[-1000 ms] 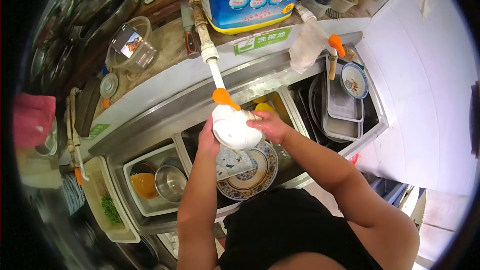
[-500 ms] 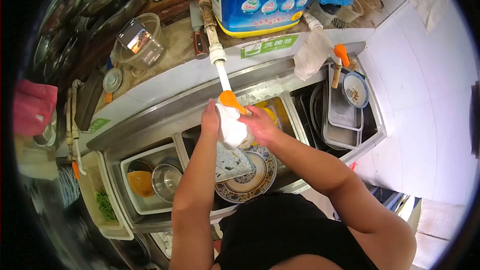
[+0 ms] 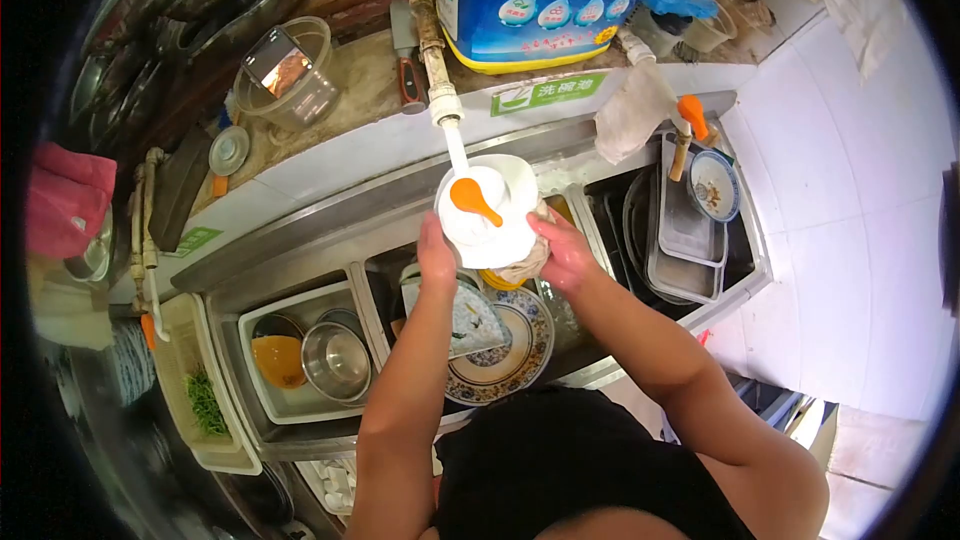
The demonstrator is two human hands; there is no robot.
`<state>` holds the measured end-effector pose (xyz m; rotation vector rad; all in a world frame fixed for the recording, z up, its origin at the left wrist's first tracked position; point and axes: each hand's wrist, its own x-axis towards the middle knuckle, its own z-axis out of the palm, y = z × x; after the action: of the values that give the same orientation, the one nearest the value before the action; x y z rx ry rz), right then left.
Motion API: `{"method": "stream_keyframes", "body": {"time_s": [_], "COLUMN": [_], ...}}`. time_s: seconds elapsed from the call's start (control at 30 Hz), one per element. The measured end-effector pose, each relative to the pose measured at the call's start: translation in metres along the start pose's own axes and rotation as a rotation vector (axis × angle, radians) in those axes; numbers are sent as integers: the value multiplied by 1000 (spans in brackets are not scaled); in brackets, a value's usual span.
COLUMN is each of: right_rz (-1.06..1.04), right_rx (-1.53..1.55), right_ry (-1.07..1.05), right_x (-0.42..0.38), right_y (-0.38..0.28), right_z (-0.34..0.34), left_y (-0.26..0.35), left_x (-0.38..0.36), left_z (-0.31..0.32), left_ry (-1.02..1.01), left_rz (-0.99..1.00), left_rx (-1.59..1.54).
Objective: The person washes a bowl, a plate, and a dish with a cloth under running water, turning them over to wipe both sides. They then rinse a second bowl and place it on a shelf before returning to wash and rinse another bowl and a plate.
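A white dish [image 3: 517, 202] is held under the tap, whose orange handle [image 3: 474, 202] covers part of it from this angle. My left hand [image 3: 437, 258] grips the dish at its left edge. At the right edge, my right hand [image 3: 565, 252] is closed on a wet, pale cloth [image 3: 526, 262] that presses against the dish. Below the hands, a large flower-patterned plate [image 3: 532, 345] lies in the sink, partly under a bluish-white speckled dish [image 3: 476, 320]. Something yellow [image 3: 500, 280] shows just beneath the cloth.
In the left basin stand a metal bowl [image 3: 335, 362] and an orange-brown bowl [image 3: 278, 360]. Metal trays [image 3: 683, 270] and a patterned bowl [image 3: 713, 185] fill the right basin. A blue detergent jug [image 3: 545, 10], a knife [image 3: 410, 80] and a phone in a plastic tub [image 3: 305, 100] occupy the ledge.
The white dish has turned so that its broad face shows upward. My right hand has moved right, away from my left, and the cloth is now visible at the dish's right edge.
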<state>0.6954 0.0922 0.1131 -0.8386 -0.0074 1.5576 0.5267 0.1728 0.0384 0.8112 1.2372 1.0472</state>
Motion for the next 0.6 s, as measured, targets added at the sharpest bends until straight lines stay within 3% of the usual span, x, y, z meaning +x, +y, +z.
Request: {"method": "stream_keyframes", "body": {"time_s": [0.07, 0.2, 0.27, 0.37, 0.4, 0.47, 0.6], "right_rz": [-1, 5, 68, 174, 147, 116, 66], "right_rx": [4, -106, -206, -400, -436, -446, -620], "right_ry": [-50, -107, -123, -151, -152, -142, -134], "right_x": [-8, -33, -44, -51, -50, -50, -43], "right_y": [-2, -12, -21, -19, -11, -2, 11], "right_z": [-14, -34, -44, -52, -56, -54, -44], "left_y": [-30, 3, 11, 29, 18, -16, -2], "left_x": [5, -9, -6, -8, 0, 23, 24], "left_z": [4, 12, 9, 19, 16, 5, 4], "left_ry": [76, -24, -183, -150, -150, -95, -139], "left_rz": [-114, -299, -486, -547, -546, -366, -336], "left_rx": [-349, -381, -351, -187, -186, -22, 252]}}
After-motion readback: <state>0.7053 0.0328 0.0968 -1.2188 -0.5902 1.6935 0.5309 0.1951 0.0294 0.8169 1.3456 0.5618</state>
